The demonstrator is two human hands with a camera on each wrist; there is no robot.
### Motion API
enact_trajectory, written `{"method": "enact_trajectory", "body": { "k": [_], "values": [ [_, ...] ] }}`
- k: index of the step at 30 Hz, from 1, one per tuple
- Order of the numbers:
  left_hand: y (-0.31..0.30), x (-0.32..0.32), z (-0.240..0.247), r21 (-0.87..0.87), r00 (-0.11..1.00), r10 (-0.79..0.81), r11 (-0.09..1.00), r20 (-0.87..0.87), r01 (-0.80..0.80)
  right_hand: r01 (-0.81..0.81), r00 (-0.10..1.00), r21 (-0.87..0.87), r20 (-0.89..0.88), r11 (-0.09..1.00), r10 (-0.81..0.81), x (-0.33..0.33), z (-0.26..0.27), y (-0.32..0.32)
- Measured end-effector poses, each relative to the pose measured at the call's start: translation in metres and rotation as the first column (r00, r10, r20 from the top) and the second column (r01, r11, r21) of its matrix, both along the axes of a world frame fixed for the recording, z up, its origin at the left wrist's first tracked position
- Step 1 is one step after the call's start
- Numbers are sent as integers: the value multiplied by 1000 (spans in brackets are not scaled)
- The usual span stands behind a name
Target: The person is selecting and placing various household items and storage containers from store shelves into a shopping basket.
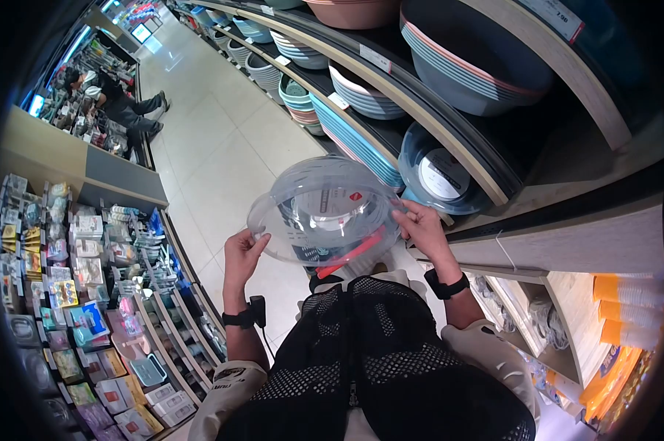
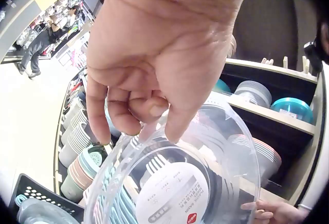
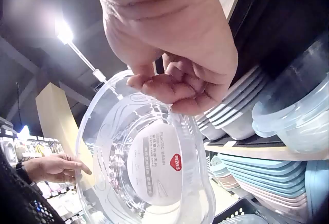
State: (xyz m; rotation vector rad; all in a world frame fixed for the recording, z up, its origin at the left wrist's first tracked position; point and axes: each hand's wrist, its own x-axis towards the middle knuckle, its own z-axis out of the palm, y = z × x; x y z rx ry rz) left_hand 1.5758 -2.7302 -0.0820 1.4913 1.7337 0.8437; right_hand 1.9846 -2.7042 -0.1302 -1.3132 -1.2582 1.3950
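Observation:
A clear plastic basin [image 1: 314,213] with a round white label [image 3: 157,165] is held up in front of the body, tilted. My left hand [image 1: 244,257] pinches its rim on the left, thumb on one side and fingers curled behind. On the right, the thumb and fingers of my right hand [image 1: 422,229] grip the opposite rim. The label carries a red mark and the words "PLASTIC BASIN". Through the clear wall, a red handle [image 1: 354,253] shows beneath the basin. A dark basket [image 2: 38,195] with a clear item inside sits low in the left wrist view.
Shelves on the right carry stacked grey basins [image 1: 471,66], blue trays [image 1: 354,140] and another clear labelled basin [image 1: 442,176]. Packaged goods [image 1: 89,316] fill a rack on the left. A tiled aisle [image 1: 207,125] runs ahead, where a person [image 1: 119,103] is by the far left shelves.

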Motion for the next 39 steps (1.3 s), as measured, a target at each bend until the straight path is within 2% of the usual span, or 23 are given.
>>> {"method": "enact_trajectory", "body": {
  "k": [2, 6, 8, 9, 11, 12, 14, 18, 20, 21, 24, 26, 27, 29, 30, 33, 34, 35, 38, 39],
  "values": [
    [-1, -3, -4, 30, 999, 11, 999, -41, -10, 13, 991, -35, 136, 999, -9, -2, 9, 2],
    [-1, -4, -11, 57, 994, 17, 998, -109, -10, 62, 985, 46, 159, 997, -68, -6, 1, 7],
    [0, 2, -16, 306, 995, -59, 949, -78, 80, 62, 985, 71, 156, 996, -72, -6, 2, 9],
    [-1, 5, -16, 303, 995, -58, 950, -77, 78, 60, 985, 68, 156, 996, -70, -6, 3, 10],
    [-3, 9, -15, 7, 980, 113, 993, 164, -116, 54, 980, 62, 189, 997, -64, -7, 4, 12],
    [-2, 9, -15, 4, 980, 114, 993, 165, -116, 53, 980, 59, 190, 997, -64, -8, 1, 13],
    [0, 8, -15, -122, 970, 129, 987, 206, -105, 144, 967, 135, 192, 980, -168, -13, -6, 15],
    [4, 8, -18, -145, 958, 161, 981, 239, -128, 179, 971, 129, 137, 975, -197, -14, -11, 18],
    [5, 7, -20, -175, 940, 202, 972, 276, -157, 142, 927, 222, 311, 965, -208, -13, -21, 18],
    [6, 6, -21, -178, 939, 203, 971, 277, -157, 141, 927, 219, 314, 966, -206, -14, -26, 17],
    [6, 0, -26, -223, 899, 275, 953, 340, -207, 120, 957, 149, 245, 982, -154, -22, -44, 10],
    [7, -6, -35, -226, 867, 305, 947, 395, -230, 95, 987, -81, -123, 992, -104, -30, -49, 5],
    [7, -7, -39, -231, 864, 309, 945, 397, -232, 92, 988, -85, -118, 992, -102, -34, -47, 2],
    [8, -11, -46, -250, 832, 355, 930, 426, -269, -26, 980, -201, -200, 979, -15, -47, -38, -4],
    [9, -11, -49, -255, 829, 359, 928, 428, -270, -83, 983, -285, -183, 955, 31, -54, -33, -5],
    [9, -12, -59, -266, 806, 367, 926, 465, -268, -143, 983, -318, -156, 937, 97, -79, -68, -4],
    [8, -12, -64, -282, 817, 346, 930, 462, -235, -69, 992, -283, -123, 957, 35, -87, -77, -3],
    [8, -14, -66, -297, 827, 325, 933, 458, -202, -75, 992, -285, -121, 956, 42, -90, -77, 1],
    [9, -20, -63, -326, 848, 254, 940, 465, -102, 82, 964, -388, -205, 918, -172, -98, -81, 24],
    [9, -22, -60, -335, 841, 217, 941, 495, -46, 74, 966, -390, -199, 918, -163, -98, -85, 34]
  ]
}}
